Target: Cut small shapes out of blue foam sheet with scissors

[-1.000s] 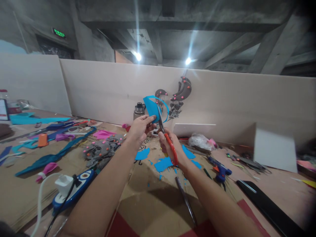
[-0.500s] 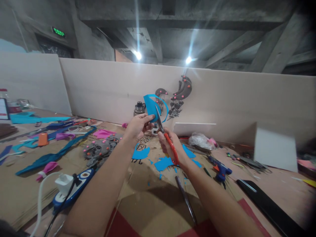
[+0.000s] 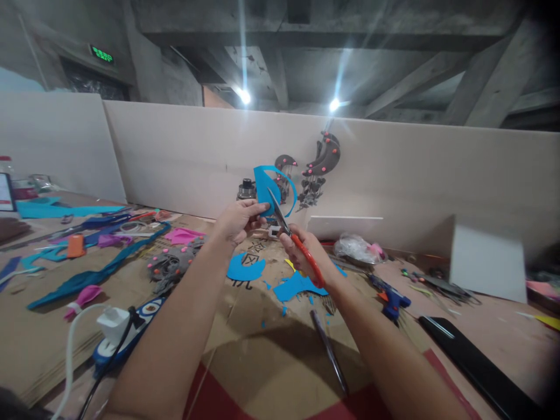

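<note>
Between thumb and fingers, my left hand (image 3: 245, 220) pinches a piece of blue felt-like sheet (image 3: 264, 185), raised above the table. A thin curved strip hangs off its right side, still joined at the top. My right hand (image 3: 301, 248) is closed round the red handles of a pair of scissors (image 3: 310, 256). The blades point up and left and lie against the blue sheet near my left fingertips. Below my hands, a rounded blue offcut (image 3: 245, 269) and other blue scraps (image 3: 297, 287) lie on cardboard (image 3: 258, 356).
A pen-like dark stick (image 3: 329, 350) lies in front. To the right are a blue glue gun (image 3: 391, 298) and a black slab-like object (image 3: 472, 364). A power strip (image 3: 151, 309) with cables sits left, near grey pieces with pink dots (image 3: 172, 263). Behind stands a bottle (image 3: 246, 189).
The scissors have tilted further left, their tips shifting left across the blue sheet. Both hands have moved slightly left, and the right hand's handles have swung outward to the right.
</note>
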`<state>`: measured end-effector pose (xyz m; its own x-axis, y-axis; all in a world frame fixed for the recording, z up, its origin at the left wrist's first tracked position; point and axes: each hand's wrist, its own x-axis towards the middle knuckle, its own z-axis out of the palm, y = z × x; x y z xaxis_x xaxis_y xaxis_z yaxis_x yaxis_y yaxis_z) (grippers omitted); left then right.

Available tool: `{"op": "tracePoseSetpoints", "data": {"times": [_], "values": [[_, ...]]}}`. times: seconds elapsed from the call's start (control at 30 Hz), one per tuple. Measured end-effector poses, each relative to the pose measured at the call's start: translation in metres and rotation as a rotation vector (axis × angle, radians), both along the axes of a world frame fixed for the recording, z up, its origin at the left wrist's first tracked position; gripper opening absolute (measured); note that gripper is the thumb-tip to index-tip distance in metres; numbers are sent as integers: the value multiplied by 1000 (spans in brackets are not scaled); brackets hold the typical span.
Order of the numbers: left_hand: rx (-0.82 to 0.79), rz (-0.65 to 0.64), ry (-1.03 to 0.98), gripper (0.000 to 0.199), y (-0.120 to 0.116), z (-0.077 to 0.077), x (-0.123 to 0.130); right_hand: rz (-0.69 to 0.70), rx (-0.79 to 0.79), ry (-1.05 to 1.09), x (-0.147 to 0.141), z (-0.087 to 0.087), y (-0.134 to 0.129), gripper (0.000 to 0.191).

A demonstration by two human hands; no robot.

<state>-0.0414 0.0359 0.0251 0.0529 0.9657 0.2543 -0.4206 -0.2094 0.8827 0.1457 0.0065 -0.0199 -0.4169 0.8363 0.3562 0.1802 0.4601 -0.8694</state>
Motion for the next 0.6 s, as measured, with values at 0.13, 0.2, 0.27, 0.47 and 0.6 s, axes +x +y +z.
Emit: {"op": "tracePoseSetpoints", "data": {"times": [0.13,0.2,0.27,0.47,0.6], "values": [[8,8,31,23,1,-1,-2,-5,15,-6,2,1,2,32],[10,11,36,24,1,-1,-3,-1,12,-13,3,1,2,31],[7,8,49,24,1,-1,-5,8,5,-24,4,2,3,31],[12,-18,105,22,3,-2,-10,48,-45,-28,7,3,2,32],[11,-13,117,22,2,-1,-12,49,-46,-34,7,2,3,32]]}}
